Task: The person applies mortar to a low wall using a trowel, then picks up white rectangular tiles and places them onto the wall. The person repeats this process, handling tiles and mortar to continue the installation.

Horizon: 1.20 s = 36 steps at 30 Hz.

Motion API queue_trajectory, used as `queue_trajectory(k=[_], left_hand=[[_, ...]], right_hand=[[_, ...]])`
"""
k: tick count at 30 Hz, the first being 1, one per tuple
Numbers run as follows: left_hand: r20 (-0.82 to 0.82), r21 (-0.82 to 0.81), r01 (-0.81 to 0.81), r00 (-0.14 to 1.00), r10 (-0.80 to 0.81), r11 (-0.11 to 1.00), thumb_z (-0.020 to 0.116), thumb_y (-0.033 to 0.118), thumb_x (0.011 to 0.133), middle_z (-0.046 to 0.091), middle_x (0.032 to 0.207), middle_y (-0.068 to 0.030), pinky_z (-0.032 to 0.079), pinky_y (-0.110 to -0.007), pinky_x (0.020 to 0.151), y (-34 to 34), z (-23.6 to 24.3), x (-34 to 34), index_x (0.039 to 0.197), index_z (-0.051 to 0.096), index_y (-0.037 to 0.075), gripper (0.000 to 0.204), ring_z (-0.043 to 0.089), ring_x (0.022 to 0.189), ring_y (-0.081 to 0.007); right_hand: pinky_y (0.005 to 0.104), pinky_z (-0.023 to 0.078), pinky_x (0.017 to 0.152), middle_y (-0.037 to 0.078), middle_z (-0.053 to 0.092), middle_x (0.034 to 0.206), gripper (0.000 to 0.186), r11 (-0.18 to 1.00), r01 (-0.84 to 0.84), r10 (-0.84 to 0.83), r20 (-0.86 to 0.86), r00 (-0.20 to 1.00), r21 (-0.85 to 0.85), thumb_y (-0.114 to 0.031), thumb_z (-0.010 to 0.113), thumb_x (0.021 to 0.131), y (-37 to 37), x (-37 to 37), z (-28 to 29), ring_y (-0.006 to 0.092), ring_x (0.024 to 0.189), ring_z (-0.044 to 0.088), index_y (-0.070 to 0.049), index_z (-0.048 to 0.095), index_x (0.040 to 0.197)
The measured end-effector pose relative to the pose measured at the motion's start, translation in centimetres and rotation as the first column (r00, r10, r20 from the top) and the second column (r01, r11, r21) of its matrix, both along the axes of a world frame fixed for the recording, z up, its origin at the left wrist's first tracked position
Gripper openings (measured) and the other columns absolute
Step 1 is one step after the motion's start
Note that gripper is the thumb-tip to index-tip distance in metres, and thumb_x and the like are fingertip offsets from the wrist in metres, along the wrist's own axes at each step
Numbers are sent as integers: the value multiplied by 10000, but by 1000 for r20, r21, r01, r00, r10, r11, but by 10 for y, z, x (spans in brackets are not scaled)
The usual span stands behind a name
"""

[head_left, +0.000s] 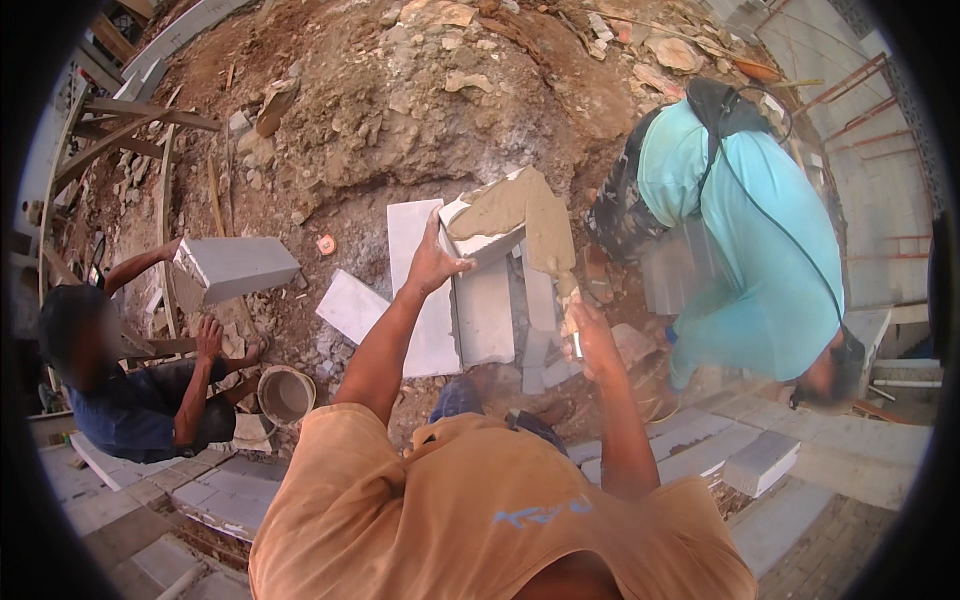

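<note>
My left hand (435, 260) grips the left end of a pale building block (490, 244), thumb along its near side and fingers at its far edge. Wet grey-brown mortar (490, 208) coats the block's top. In my right hand (598, 342) is the handle of a trowel (550, 235); its mortar-covered blade lies against the block's right end. Beneath and beside the block are flat white slabs (412, 335), and another loose block (353, 306) lies to their left.
At left, a person in dark blue (130, 410) holds a pale block (240, 265) beside a bucket (286, 394). Close on my right, a person in turquoise (770, 230) bends near a block (680, 265). A rubble bank (400, 110) rises ahead; wooden framing (165, 200) stands left.
</note>
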<state>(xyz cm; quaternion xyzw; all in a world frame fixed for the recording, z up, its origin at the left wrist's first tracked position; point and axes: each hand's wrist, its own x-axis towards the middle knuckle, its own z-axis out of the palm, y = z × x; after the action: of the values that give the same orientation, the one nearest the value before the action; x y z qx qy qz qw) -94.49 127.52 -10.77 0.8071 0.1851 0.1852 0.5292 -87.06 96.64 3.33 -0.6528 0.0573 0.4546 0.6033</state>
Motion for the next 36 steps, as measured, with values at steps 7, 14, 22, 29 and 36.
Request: queue_trajectory(k=[7, 14, 22, 29, 36], left_hand=[[-5, -66, 41, 999, -41, 997, 930, 232, 667, 379, 1555, -216, 320, -357, 1174, 10, -11, 10, 1577, 122, -7, 1241, 381, 1444, -315], [-82, 37, 114, 990, -111, 993, 911, 169, 664, 298, 1550, -288, 291, -414, 1185, 5, -10, 1, 1547, 104, -83, 1222, 346, 1426, -358], [-231, 160, 29, 973, 9, 987, 869, 237, 742, 230, 1570, -311, 225, -455, 1211, -25, -5, 20, 1543, -5, -85, 1229, 296, 1448, -391], [-360, 196, -2, 930, 74, 981, 818, 165, 816, 309, 1531, -245, 325, -428, 1152, 4, -24, 25, 1560, 21, -40, 1110, 384, 1384, -342], [-451, 122, 39, 892, 20, 992, 818, 189, 798, 274, 1578, -232, 275, -417, 1183, -45, 27, 26, 1562, -118, -26, 1228, 348, 1409, -332]], right_hand=[[276, 425, 475, -1, 544, 720, 368, 953, -297, 302, 151, 941, -57, -417, 518, 1040, 18, -82, -37, 90, 518, 489, -58, 570, 1102], [266, 393, 405, -5, 487, 689, 374, 961, -73, 28, -167, 986, -267, -415, 546, 1018, -164, -119, -109, 103, 482, 471, -51, 565, 1100], [373, 479, 488, 46, 544, 734, 280, 710, 325, -467, -72, 881, -625, -330, 701, 924, -412, -231, -377, 189, 596, 545, -63, 617, 921], [381, 532, 663, 128, 629, 790, 244, 574, 461, -456, 204, 867, -676, -281, 672, 901, -546, -183, -448, 252, 684, 613, -40, 641, 928], [461, 551, 804, 263, 715, 988, 424, 434, 369, -390, 198, 899, -822, -346, 634, 889, -576, -72, -398, 405, 917, 710, 34, 684, 1071]])
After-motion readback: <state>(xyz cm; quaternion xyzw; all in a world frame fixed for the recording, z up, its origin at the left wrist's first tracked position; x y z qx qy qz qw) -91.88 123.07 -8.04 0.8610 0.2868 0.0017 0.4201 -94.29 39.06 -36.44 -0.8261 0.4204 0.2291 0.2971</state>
